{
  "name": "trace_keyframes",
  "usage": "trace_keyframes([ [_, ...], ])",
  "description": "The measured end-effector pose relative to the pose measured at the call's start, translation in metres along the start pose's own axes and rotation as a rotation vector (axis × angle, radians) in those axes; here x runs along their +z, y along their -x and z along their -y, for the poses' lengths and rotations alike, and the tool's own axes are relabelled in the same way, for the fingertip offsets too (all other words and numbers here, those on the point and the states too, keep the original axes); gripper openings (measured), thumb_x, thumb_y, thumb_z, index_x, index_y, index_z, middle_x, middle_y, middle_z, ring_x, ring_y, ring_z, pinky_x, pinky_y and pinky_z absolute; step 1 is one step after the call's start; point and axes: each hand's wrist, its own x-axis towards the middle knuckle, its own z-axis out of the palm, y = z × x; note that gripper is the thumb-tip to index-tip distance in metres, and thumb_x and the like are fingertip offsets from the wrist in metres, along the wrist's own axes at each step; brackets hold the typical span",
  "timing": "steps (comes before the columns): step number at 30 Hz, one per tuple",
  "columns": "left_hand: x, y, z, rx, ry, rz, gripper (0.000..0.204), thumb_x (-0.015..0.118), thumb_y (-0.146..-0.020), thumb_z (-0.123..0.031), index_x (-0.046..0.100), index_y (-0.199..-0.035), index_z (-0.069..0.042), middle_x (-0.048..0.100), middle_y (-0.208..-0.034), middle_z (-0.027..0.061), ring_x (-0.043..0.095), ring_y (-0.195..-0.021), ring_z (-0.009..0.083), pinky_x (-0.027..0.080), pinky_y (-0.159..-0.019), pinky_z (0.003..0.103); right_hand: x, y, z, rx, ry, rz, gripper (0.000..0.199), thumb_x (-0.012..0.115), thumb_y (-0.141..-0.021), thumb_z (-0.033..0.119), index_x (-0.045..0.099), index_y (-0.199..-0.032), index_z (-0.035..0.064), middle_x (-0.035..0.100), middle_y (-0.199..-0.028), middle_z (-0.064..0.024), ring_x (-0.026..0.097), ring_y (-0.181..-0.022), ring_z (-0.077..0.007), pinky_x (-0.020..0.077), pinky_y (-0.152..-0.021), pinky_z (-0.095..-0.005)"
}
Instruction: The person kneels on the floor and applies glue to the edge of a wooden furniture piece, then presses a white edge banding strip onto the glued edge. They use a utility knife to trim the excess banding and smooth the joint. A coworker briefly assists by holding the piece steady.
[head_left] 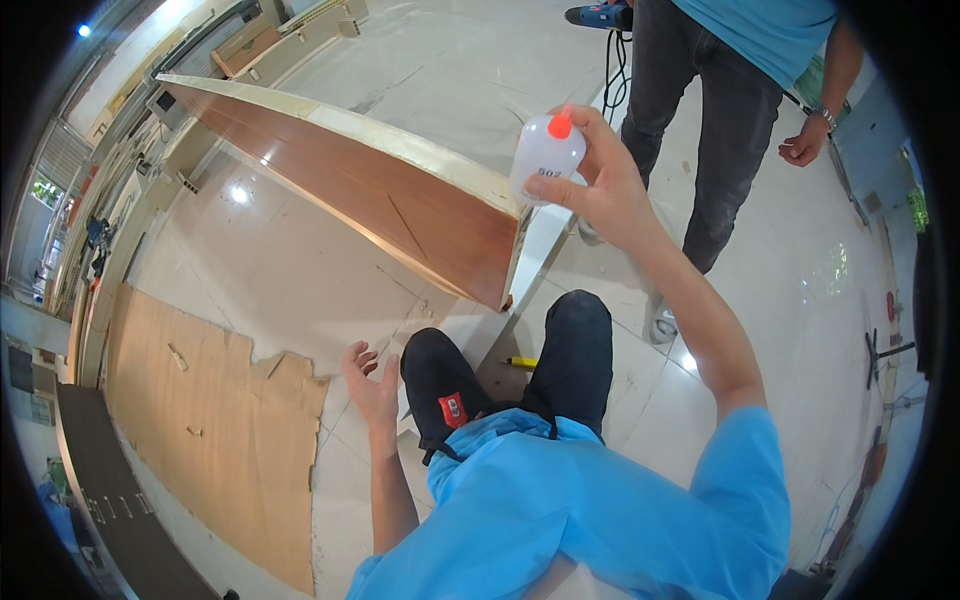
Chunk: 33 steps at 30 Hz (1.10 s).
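A translucent white squeeze bottle of glue (541, 160) with a red cap is gripped in my raised right hand (605, 180). It is held above the near right end of a long wooden panel (370, 195), which stands on its edge with a pale top edge. My left hand (371, 385) hangs beside my left knee, its fingers apart and slightly curled, with nothing in it. On the floor between my knees lies a yellow tool (520, 362), partly hidden by my leg. A small red packet (453, 410) rests on my left thigh.
A torn brown cardboard sheet (215, 430) covers the floor at the left. At the upper right stands a person (700, 90) in a blue shirt and dark trousers, close to a blue power tool (600, 16) with a black cord. Long boards (305, 40) line the far left.
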Motion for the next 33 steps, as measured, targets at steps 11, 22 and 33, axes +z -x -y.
trace_keyframes([
  [11,0.01,-0.005,-0.012,-0.002,0.048,0.004,0.058,0.084,-0.086,-0.013,0.055,-0.135,-0.001,0.062,-0.13,0.013,0.065,-0.109,0.0242,0.053,-0.091,0.038,-0.001,0.007,-0.006,-0.051,-0.015,0.025,0.065,0.088,-0.086,0.011,0.048,-0.137,0.0082,0.062,-0.132,-0.01,0.059,-0.13,-0.0218,0.0476,-0.112,-0.0404],
  [22,0.024,-0.008,-0.032,0.021,0.078,0.059,0.058,0.083,-0.087,-0.012,0.055,-0.136,-0.001,0.062,-0.131,0.014,0.066,-0.112,0.0247,0.053,-0.094,0.039,0.0,0.015,-0.008,-0.1,0.076,-0.001,0.065,0.087,-0.085,0.007,0.048,-0.137,0.0069,0.063,-0.132,-0.0122,0.061,-0.127,-0.0223,0.0499,-0.11,-0.0393],
  [33,0.037,-0.021,-0.09,0.204,0.05,0.111,0.058,0.083,-0.087,-0.014,0.055,-0.137,-0.002,0.064,-0.131,0.0147,0.066,-0.115,0.0256,0.053,-0.098,0.04,0.003,0.023,-0.012,-0.115,-0.039,-0.054,0.068,0.087,-0.086,0.009,0.047,-0.142,0.0056,0.06,-0.128,-0.0072,0.061,-0.123,-0.017,0.0514,-0.105,-0.034],
])
